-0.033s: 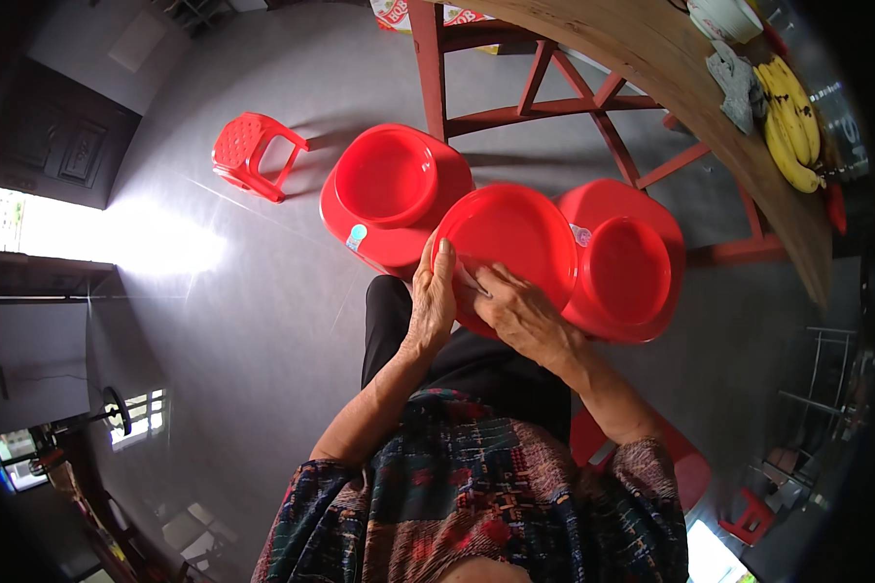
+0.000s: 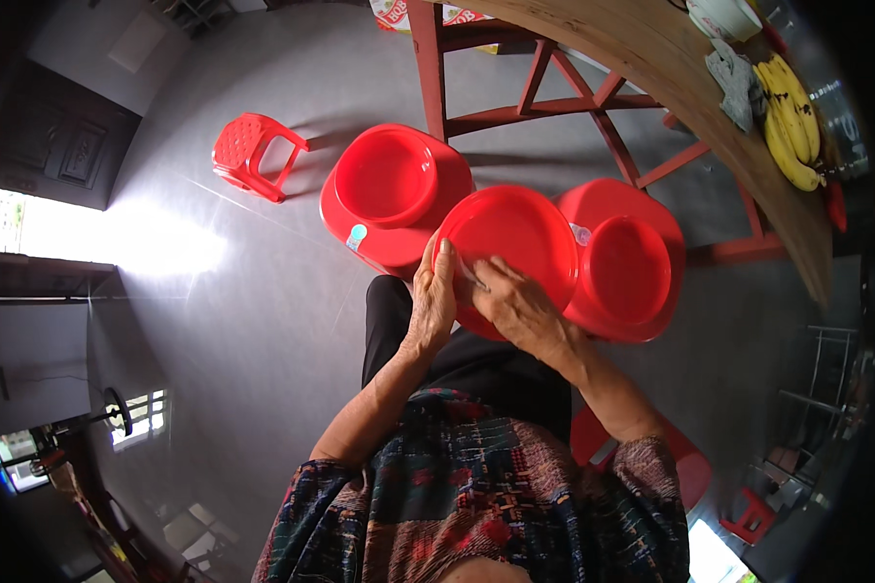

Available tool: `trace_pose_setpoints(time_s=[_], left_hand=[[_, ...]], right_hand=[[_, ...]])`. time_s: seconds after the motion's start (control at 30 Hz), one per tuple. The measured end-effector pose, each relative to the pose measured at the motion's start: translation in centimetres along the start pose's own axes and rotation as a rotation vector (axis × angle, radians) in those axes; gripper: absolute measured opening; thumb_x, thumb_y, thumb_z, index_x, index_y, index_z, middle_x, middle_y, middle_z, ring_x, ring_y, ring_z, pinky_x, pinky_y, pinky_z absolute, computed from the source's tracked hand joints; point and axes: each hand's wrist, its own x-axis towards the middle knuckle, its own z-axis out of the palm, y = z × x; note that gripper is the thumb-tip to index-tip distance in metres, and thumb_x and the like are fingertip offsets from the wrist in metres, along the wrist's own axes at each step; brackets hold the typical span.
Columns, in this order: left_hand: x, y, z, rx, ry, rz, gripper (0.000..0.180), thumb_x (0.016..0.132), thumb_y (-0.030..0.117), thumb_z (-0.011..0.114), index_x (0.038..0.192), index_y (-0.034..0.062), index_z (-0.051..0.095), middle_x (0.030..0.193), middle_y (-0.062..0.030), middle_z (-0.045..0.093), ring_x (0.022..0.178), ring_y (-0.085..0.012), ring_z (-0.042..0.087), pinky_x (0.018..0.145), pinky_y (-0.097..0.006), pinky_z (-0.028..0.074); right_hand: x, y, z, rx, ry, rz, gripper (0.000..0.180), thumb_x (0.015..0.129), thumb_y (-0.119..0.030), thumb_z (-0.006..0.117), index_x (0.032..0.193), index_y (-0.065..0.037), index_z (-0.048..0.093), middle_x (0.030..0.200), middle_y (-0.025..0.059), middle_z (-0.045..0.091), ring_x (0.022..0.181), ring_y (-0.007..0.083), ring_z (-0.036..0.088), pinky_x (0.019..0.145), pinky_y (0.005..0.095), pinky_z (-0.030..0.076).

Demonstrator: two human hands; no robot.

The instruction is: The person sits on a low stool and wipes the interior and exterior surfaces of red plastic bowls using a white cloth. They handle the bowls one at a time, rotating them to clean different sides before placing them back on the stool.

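Note:
A round red plastic basin (image 2: 530, 233) is tilted up over my lap. My left hand (image 2: 434, 296) grips its left rim, thumb on the inner side and fingers out of sight behind. Inside the basin, near that rim, my right hand (image 2: 517, 309) presses bent fingers on a thin pale cloth-like piece (image 2: 472, 276), mostly hidden under them. Beyond the basin to the left, a red bowl (image 2: 384, 175) rests on a red stool (image 2: 360, 243). Another red bowl (image 2: 630, 270) sits on a second red stool (image 2: 663, 222) to the right, beside the basin's edge.
A small red stool (image 2: 253, 155) stands on the grey floor at far left. The wooden table (image 2: 651, 58) at upper right carries bananas (image 2: 789, 126), a grey cloth (image 2: 735, 85) and a white bowl (image 2: 727, 17). Behind my right elbow is another red seat (image 2: 685, 466).
My right hand has shifted slightly up and left inside the basin. The basin has tipped very slightly; my left hand keeps its grip.

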Motion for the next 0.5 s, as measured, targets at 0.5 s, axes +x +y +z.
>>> trace_pose_setpoints(time_s=[0.5], left_hand=[[0.4,-1.7,-0.6,0.013,0.068,0.079,0.057,0.100,0.044,0.036,0.136,0.0005,0.041,0.125,-0.0135,0.055,0.117,-0.0196,0.049,0.099,-0.031,0.037]], right_hand=[[-1.1,-1.0,-0.5,-0.195,-0.131,0.259,0.009,0.080,-0.004,0.056,0.086,0.000,0.061,0.099,0.0168,0.053,0.080,0.0258,0.060,0.063,0.0299,0.056]])
